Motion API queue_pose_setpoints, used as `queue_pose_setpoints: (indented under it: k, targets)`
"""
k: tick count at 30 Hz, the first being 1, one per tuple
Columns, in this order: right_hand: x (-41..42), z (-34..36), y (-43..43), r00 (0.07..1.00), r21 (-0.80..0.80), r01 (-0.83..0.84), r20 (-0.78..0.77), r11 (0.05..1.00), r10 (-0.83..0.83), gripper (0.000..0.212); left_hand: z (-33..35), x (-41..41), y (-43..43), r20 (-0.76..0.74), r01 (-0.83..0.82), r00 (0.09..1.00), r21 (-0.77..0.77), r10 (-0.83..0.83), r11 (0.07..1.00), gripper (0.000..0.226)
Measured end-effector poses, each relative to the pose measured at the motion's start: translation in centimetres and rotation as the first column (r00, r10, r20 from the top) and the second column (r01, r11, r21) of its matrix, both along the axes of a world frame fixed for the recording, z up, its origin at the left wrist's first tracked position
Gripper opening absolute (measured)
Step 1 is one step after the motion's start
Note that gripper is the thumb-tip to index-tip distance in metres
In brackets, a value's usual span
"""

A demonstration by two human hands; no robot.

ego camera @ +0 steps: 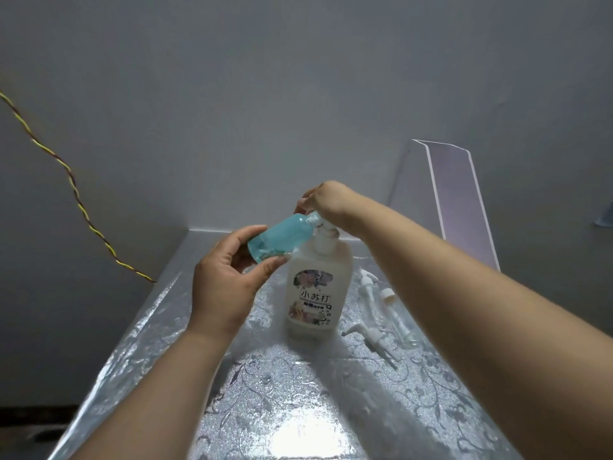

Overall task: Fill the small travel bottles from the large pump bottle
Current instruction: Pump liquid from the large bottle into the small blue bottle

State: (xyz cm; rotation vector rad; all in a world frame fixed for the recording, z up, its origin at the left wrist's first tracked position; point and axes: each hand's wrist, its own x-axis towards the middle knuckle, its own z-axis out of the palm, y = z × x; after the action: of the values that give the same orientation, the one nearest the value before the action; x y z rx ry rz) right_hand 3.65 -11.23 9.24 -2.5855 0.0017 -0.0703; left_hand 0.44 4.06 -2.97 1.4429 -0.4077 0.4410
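We see the left hand [229, 280] pinching a small clear plastic travel bottle of blue liquid [278, 242] between thumb and curled fingers, low on its body. It is in the air, tilted steeply, with its open mouth up against the spout of the large bottle. That large frosted white pump bottle with a flowered label [316, 293] stands upright on the silver embossed table cover [298, 410]. The right hand [326, 202] bends down over its white pump head [323, 229], fingers curled on top; how firmly they clasp it we cannot tell, since the back of the hand hides them.

The small bottle looks nearly full to us, so our chief worry is overflow: one more full stroke could push liquid out over the neck and onto the left fingers. Because it is tilted, a slight drop of the mouth would spill it. If the spout and mouth part company, the shot lands on the table. A hard sideways press might also rock the large bottle, which nothing else steadies.

An empty clear bottle [398, 313] and two loose white pump tops [371, 336] lie just to the right, near the right forearm, which could knock them.
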Motion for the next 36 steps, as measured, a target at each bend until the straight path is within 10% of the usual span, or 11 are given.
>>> queue_pose_setpoints:
  k: [36]
  targets:
    - [-0.1, 0.4, 0.7, 0.997, 0.026, 0.017, -0.071, 1.0, -0.016, 0.029, -0.8, 0.1, 0.6, -0.022, 0.05, 0.998, -0.045, -0.051, 0.998, 0.046]
